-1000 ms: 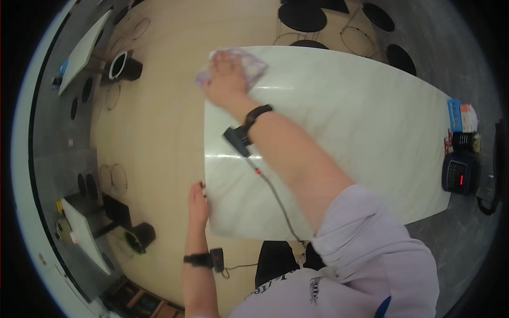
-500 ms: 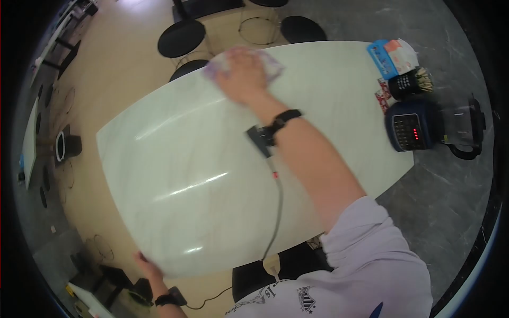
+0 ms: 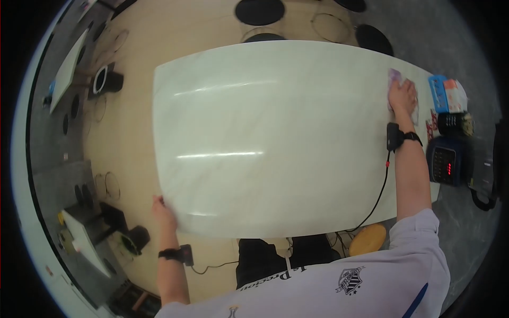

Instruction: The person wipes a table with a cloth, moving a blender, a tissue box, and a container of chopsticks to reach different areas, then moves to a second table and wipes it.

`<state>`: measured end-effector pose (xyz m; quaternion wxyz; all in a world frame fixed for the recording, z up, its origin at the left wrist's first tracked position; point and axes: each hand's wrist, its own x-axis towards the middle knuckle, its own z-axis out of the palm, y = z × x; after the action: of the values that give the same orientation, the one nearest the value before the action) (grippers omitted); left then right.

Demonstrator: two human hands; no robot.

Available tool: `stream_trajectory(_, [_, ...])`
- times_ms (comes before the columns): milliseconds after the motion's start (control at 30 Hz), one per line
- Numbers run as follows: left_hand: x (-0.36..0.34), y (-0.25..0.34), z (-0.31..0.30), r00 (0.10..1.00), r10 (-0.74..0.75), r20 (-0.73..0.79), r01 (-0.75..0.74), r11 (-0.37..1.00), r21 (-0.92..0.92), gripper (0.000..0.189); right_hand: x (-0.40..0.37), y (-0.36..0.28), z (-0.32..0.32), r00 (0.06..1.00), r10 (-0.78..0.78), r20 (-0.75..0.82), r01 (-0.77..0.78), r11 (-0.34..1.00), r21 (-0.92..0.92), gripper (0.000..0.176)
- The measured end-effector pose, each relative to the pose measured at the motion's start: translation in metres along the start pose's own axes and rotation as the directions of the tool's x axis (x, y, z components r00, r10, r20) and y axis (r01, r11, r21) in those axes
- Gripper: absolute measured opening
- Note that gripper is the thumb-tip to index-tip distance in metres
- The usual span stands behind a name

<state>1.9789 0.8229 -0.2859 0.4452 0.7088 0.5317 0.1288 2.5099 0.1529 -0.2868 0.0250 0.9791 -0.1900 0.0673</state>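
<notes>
A pale, glossy table [image 3: 275, 138] spans the middle of the view. My right hand [image 3: 403, 97] presses a white and purple cloth [image 3: 393, 79] onto its top near the right end, just left of a blue tissue pack. The cloth shows around the fingers. At the table's lower left corner is my left hand [image 3: 164, 212], beside the edge, its fingers partly hidden and too small to read. Each wrist wears a black band with a small box and a cable.
At the table's right end stand a blue tissue pack [image 3: 438, 94], a black holder of sticks [image 3: 450, 123] and a dark blue appliance [image 3: 444, 161] with red digits. Black stools [image 3: 260, 11] are beyond the far edge, a yellow stool [image 3: 367, 240] by the near edge.
My right hand and the cloth have moved from the far edge to the table's right end. The view has shifted and turned. My left hand remains near the lower left corner.
</notes>
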Motion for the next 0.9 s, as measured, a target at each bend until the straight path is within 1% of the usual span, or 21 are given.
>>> stream_trajectory(67, [-0.011, 0.013, 0.009, 0.995, 0.032, -0.099, -0.026, 0.998, 0.064, 0.061, -0.034, -0.033, -0.009, 0.997, 0.072, 0.013, -0.072, 0.997, 0.012, 0.076])
stream_trajectory(133, [-0.011, 0.005, 0.014, 0.986, 0.072, -0.152, -0.053, 0.991, 0.124, 0.057, -0.075, -0.078, -0.019, 0.999, 0.018, 0.034, -0.018, 1.0, -0.015, 0.076])
stream_trajectory(167, [-0.013, 0.009, 0.018, 0.989, 0.055, -0.134, -0.037, 0.991, 0.129, 0.057, -0.097, -0.103, -0.025, 0.998, -0.002, 0.062, 0.004, 0.999, -0.041, 0.077])
stream_trajectory(200, [-0.017, 0.012, 0.019, 0.993, 0.038, -0.113, -0.022, 0.991, 0.135, 0.056, -0.123, -0.133, -0.026, 0.998, -0.039, 0.042, 0.04, 0.999, -0.014, 0.076])
stream_trajectory(233, [-0.02, 0.013, 0.021, 0.992, 0.084, -0.098, -0.067, 0.985, 0.159, 0.052, -0.151, -0.166, -0.027, 0.997, -0.073, 0.018, 0.073, 0.997, 0.014, 0.076])
stream_trajectory(267, [-0.023, 0.013, 0.022, 0.987, 0.133, -0.086, -0.115, 0.976, 0.185, 0.048, -0.179, -0.203, -0.031, 0.991, -0.137, 0.005, 0.137, 0.99, 0.021, 0.076])
stream_trajectory(300, [-0.024, 0.009, 0.026, 0.98, 0.178, -0.088, -0.162, 0.973, 0.164, 0.048, -0.209, -0.241, -0.036, 0.981, -0.196, -0.005, 0.196, 0.98, 0.034, 0.075])
stream_trajectory(333, [-0.025, 0.005, 0.029, 0.968, 0.23, -0.095, -0.215, 0.965, 0.147, 0.048, -0.242, -0.281, -0.043, 0.96, -0.276, -0.042, 0.278, 0.956, 0.095, 0.075])
stream_trajectory(367, [-0.026, 0.009, 0.029, 0.968, 0.234, -0.096, -0.217, 0.963, 0.159, 0.047, -0.277, -0.32, -0.048, 0.934, -0.35, -0.077, 0.358, 0.921, 0.152, 0.075])
stream_trajectory(433, [-0.029, 0.02, 0.027, 0.965, 0.245, -0.095, -0.224, 0.956, 0.186, 0.047, -0.341, -0.399, -0.063, 0.881, -0.47, -0.051, 0.469, 0.856, 0.219, 0.075])
stream_trajectory(467, [-0.031, 0.029, 0.025, 0.98, 0.187, -0.063, -0.171, 0.965, 0.199, 0.046, -0.373, -0.435, -0.07, 0.866, -0.486, -0.121, 0.493, 0.785, 0.376, 0.075])
stream_trajectory(500, [-0.031, 0.032, 0.024, 0.992, 0.125, -0.029, -0.116, 0.97, 0.213, 0.045, -0.403, -0.464, -0.062, 0.805, -0.572, -0.16, 0.591, 0.75, 0.296, 0.075])
stream_trajectory(533, [-0.029, 0.03, 0.023, 0.991, 0.131, -0.018, -0.124, 0.965, 0.23, 0.045, -0.432, -0.481, -0.077, 0.77, -0.629, -0.112, 0.629, 0.716, 0.302, 0.075])
stream_trajectory(567, [-0.029, 0.027, 0.025, 0.99, 0.137, -0.023, -0.128, 0.962, 0.24, 0.044, -0.456, -0.493, -0.093, 0.729, -0.681, -0.065, 0.664, 0.681, 0.309, 0.074])
stream_trajectory(633, [-0.029, 0.019, 0.029, 0.989, 0.149, 0.003, -0.145, 0.955, 0.259, 0.043, -0.486, -0.513, -0.094, 0.735, -0.676, -0.062, 0.655, 0.682, 0.326, 0.072])
stream_trajectory(700, [-0.015, 0.006, 0.028, 0.971, 0.24, -0.003, -0.229, 0.929, 0.291, 0.04, -0.487, -0.507, -0.109, 0.661, -0.75, 0.03, 0.707, 0.635, 0.311, 0.072])
stream_trajectory(733, [0.001, -0.029, 0.025, 0.941, 0.327, 0.086, -0.338, 0.916, 0.217, 0.036, -0.484, -0.503, -0.103, 0.644, -0.765, -0.004, 0.727, 0.611, 0.313, 0.072])
stream_trajectory(767, [-0.001, -0.028, 0.029, 0.954, 0.298, -0.003, -0.292, 0.935, 0.201, 0.033, -0.476, -0.494, -0.092, 0.627, -0.778, -0.036, 0.748, 0.589, 0.307, 0.072])
stream_trajectory(833, [0.013, -0.055, 0.027, 0.98, 0.193, -0.05, -0.189, 0.979, 0.073, 0.036, -0.449, -0.451, -0.1, 0.651, -0.758, -0.048, 0.69, 0.564, 0.453, 0.074])
stream_trajectory(867, [0.008, -0.04, 0.023, 0.979, 0.203, -0.005, -0.198, 0.961, 0.191, 0.037, -0.428, -0.427, -0.094, 0.676, -0.736, -0.038, 0.676, 0.599, 0.429, 0.074])
stream_trajectory(900, [0.002, -0.022, 0.017, 0.976, 0.216, 0.028, -0.215, 0.927, 0.307, 0.039, -0.407, -0.4, -0.089, 0.702, -0.711, -0.041, 0.633, 0.597, 0.493, 0.074])
